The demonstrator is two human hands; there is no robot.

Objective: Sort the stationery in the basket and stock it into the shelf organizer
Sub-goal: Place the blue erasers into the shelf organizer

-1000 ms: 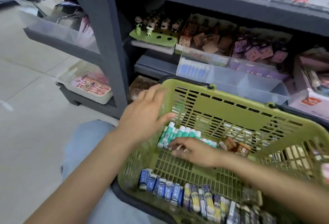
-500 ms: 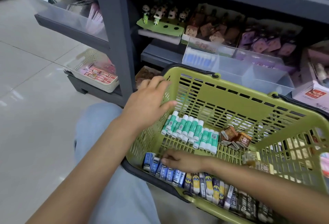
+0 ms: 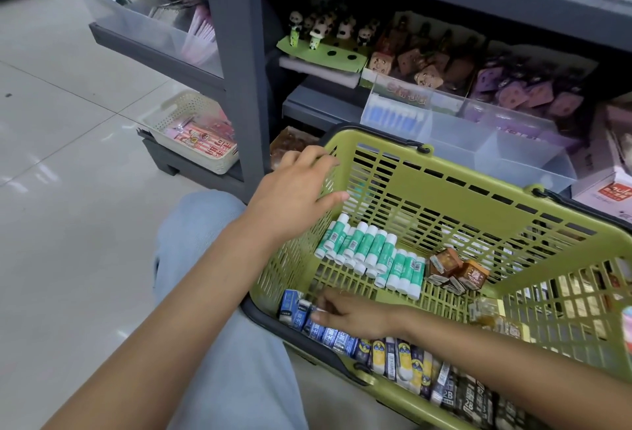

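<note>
A: Right hand (image 3: 355, 315), lower centre: fingers curled, pinching blue boxed erasers (image 3: 301, 315) in the row along the green basket (image 3: 455, 190)'s near wall.

B: Left hand (image 3: 294, 197)?

A: Centre frame, fingers relaxed, spread, resting on the basket's left rim.

B: Handling?

A: Likely light, stiff cartons with slick sleeves; best gripped across the long sides. Clear shelf organizer (image 3: 485, 142) stood upper right, behind the basket.
</note>
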